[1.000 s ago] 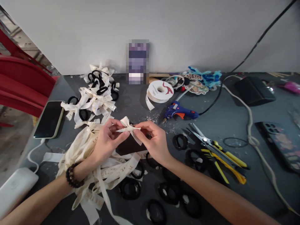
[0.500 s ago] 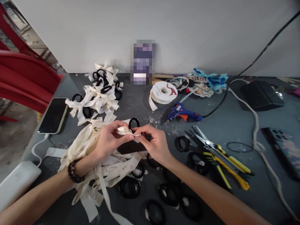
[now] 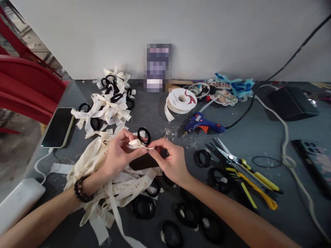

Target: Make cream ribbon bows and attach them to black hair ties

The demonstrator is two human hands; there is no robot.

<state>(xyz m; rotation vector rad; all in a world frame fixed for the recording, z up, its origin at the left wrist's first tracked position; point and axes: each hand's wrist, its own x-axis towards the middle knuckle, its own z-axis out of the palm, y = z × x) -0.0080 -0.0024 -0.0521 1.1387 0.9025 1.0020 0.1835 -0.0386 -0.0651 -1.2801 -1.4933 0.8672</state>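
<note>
Between my two hands is a cream ribbon bow (image 3: 134, 143) with a black hair tie (image 3: 144, 135) standing up from it. My left hand (image 3: 119, 151) pinches the bow's left part between thumb and fingers. My right hand (image 3: 169, 156) is closed on the ribbon's thin right end, its fingertips almost touching the left thumb. Under my left wrist lies a heap of printed cream ribbon strips (image 3: 90, 155). Several loose black hair ties (image 3: 143, 207) are spread on the grey table below my hands.
Finished-looking bows with hair ties (image 3: 111, 106) are piled at the back left. A ribbon spool (image 3: 181, 101), a blue glue gun (image 3: 204, 124), scissors (image 3: 230, 156) and yellow-handled tools (image 3: 263, 181) lie to the right. Phones (image 3: 58, 127) and cables rest near both sides.
The black hair tie has tilted and shifted slightly left above the bow. Both hands keep their grip in nearly the same place. The view has shifted slightly.
</note>
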